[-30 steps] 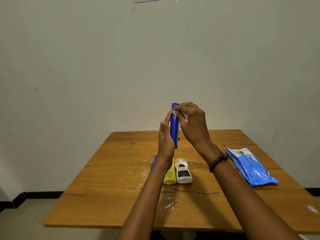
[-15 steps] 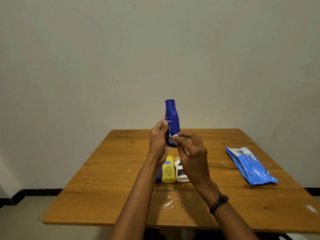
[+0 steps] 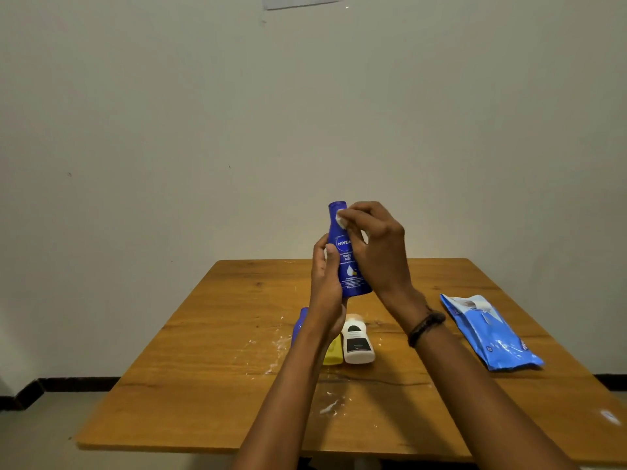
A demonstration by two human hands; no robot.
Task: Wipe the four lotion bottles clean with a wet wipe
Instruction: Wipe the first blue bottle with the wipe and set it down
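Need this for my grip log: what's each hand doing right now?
Left hand: holding the blue Nivea bottle.
Right hand: pinching the wet wipe against its neck.

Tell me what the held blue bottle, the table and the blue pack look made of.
The blue bottle looks like plastic: smooth, slightly glossy, printed label. The table looks like wood or veneer: grain and knots, satin sheen. The blue pack is probably thin plastic film: crinkled, with bright glints.

Both forearms are bare, and the right wrist wears 1 dark braided bracelet (image 3: pixel 426 328).
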